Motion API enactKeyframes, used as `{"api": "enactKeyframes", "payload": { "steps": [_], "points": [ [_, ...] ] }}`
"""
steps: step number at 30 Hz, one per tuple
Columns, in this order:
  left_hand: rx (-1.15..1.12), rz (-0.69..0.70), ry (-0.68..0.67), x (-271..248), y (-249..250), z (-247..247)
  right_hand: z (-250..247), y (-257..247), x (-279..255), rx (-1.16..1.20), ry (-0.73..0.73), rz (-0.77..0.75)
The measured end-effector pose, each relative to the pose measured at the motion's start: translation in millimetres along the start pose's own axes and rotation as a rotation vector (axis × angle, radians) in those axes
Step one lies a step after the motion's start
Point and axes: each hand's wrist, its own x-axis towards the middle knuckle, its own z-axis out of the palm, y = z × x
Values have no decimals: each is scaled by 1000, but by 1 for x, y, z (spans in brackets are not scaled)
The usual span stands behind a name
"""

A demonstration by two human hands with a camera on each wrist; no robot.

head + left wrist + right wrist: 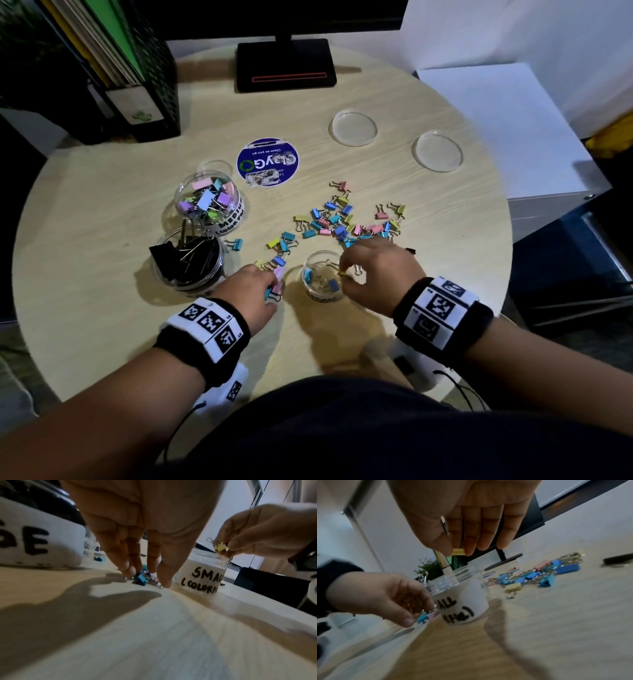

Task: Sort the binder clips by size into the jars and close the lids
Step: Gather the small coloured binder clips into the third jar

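Note:
The small jar (320, 291) (200, 574) (464, 601), labelled SMALL (COLORFUL), stands open near the table's front with a few clips inside. My right hand (344, 274) (458, 551) pinches a yellow clip (458, 551) (220, 547) just above the jar's right rim. Left of the jar, my left hand (272, 286) (145, 577) pinches a small cluster of clips, among them a blue clip (141, 579) (422, 619), lying on the table. Several loose small clips (346, 222) lie behind the jar. The medium jar (209, 202) holds pastel clips and the large jar (188, 260) holds black ones.
Two clear lids (354, 127) (439, 150) lie at the back right of the round wooden table (102, 212). A round blue sticker (267, 162), a monitor stand (286, 65) and a black file holder (147, 85) sit further back. A white cabinet (513, 120) stands beside the table's right edge.

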Motion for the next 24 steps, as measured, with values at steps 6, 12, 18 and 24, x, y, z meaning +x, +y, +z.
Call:
{"api": "enactKeyframes", "payload": {
  "steps": [6, 12, 18, 24],
  "points": [
    [6, -3, 25, 8, 5, 2, 0, 6, 2, 27, -119, 63],
    [-3, 8, 36, 13, 1, 5, 4, 54, 8, -90, -179, 335],
    [-52, 19, 73, 10, 0, 3, 8, 61, 5, -173, -283, 327],
    [-229, 83, 237, 1, 20, -19, 9, 60, 10, -206, -299, 348]
  ]
}}
